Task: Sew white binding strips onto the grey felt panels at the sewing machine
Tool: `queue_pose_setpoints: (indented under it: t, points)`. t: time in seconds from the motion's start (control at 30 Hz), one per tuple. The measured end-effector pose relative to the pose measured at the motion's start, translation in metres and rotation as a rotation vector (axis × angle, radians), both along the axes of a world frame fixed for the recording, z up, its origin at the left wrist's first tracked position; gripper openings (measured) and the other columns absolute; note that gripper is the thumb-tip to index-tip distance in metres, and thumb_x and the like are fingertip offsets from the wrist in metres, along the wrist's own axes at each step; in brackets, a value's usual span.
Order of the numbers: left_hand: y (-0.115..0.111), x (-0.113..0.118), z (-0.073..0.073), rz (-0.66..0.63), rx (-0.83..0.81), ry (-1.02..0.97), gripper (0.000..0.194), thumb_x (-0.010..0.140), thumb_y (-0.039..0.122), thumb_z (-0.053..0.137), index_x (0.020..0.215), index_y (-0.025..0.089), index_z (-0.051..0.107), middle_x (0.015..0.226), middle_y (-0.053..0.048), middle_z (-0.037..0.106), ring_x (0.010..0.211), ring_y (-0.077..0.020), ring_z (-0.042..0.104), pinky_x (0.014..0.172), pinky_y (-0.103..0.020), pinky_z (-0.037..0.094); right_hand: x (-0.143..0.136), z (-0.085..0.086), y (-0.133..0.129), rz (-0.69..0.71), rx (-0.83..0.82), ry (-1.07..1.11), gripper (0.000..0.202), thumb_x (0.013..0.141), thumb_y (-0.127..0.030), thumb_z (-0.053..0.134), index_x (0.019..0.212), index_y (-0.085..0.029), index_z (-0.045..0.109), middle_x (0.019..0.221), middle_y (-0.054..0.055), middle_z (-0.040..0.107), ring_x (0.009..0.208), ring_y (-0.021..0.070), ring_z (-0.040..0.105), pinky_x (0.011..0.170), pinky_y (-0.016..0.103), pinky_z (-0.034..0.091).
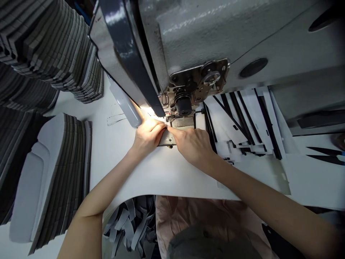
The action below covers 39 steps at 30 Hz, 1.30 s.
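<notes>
Under the lit head of a sewing machine (183, 104), both hands meet at the metal needle plate (183, 123). My left hand (148, 132) rests just left of the presser area, thumb and fingers drawn together; whatever they press on is hidden in the glare. My right hand (193, 144) lies on the other side, index finger stretched toward the left fingertips and the other fingers curled under. The two fingertips almost touch in front of the needle. Any small piece between them is too small and covered to make out.
Tall stacks of grey padded pieces (64, 50) and a lower leaning stack (54, 176) stand at left. Black and white strips (242, 118) lie right of the machine bed, with dark-bladed scissors (325, 154) farther right. Grey offcuts (132, 223) hang below the table edge.
</notes>
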State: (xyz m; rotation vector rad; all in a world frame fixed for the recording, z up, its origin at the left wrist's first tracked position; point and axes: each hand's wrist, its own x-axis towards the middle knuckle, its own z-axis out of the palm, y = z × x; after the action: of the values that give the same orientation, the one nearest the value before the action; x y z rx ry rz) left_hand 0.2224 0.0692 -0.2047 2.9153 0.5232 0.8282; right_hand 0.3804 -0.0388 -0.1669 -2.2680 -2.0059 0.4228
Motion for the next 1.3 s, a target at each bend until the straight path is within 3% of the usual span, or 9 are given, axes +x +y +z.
queue_pose_setpoints:
  t: [0.1,0.4,0.53,1.03,1.3]
  points:
    - [0.009,0.000,-0.003,-0.013,0.020,0.007,0.021,0.099,0.017,0.047,0.099,0.019,0.068,0.099,-0.007,0.075,0.095,-0.0163,0.068,0.086,-0.030,0.054,0.000,-0.003,0.001,-0.002,-0.004,-0.017,0.045,0.099,-0.019,0.039,0.137,-0.033,0.058,0.069,0.006,0.071,0.064,0.0188,0.065,0.052,0.029,0.018]
    - [0.024,0.004,-0.010,0.067,0.083,0.062,0.028,0.099,0.017,0.042,0.099,0.020,0.070,0.099,-0.005,0.076,0.092,-0.0156,0.070,0.080,-0.028,0.054,-0.002,-0.009,-0.002,0.026,0.027,0.017,0.040,0.099,-0.021,0.039,0.132,-0.026,0.062,0.073,0.006,0.073,0.063,0.0182,0.064,0.053,0.030,0.017]
    - [0.024,0.006,-0.011,0.045,0.122,0.036,0.029,0.099,0.014,0.041,0.095,0.019,0.070,0.096,-0.003,0.077,0.087,-0.0150,0.070,0.078,-0.027,0.054,-0.002,-0.010,-0.004,0.039,0.029,0.024,0.037,0.098,-0.022,0.042,0.130,-0.025,0.061,0.074,0.005,0.072,0.065,0.0181,0.064,0.054,0.030,0.017]
    - [0.022,0.006,-0.015,0.063,0.015,-0.013,0.027,0.100,0.015,0.044,0.092,0.019,0.070,0.102,-0.007,0.075,0.105,-0.0155,0.069,0.088,-0.027,0.054,-0.002,-0.011,-0.010,0.073,0.046,0.031,0.030,0.099,-0.022,0.041,0.120,-0.021,0.063,0.080,0.006,0.072,0.070,0.0169,0.065,0.055,0.029,0.017]
    - [0.015,0.003,-0.017,0.078,0.006,0.048,0.025,0.099,0.019,0.046,0.095,0.018,0.071,0.104,-0.007,0.075,0.099,-0.0162,0.070,0.088,-0.029,0.054,-0.001,-0.010,-0.013,0.108,0.112,0.007,0.033,0.099,-0.023,0.041,0.125,-0.024,0.062,0.088,0.004,0.076,0.076,0.0177,0.070,0.056,0.028,0.026]
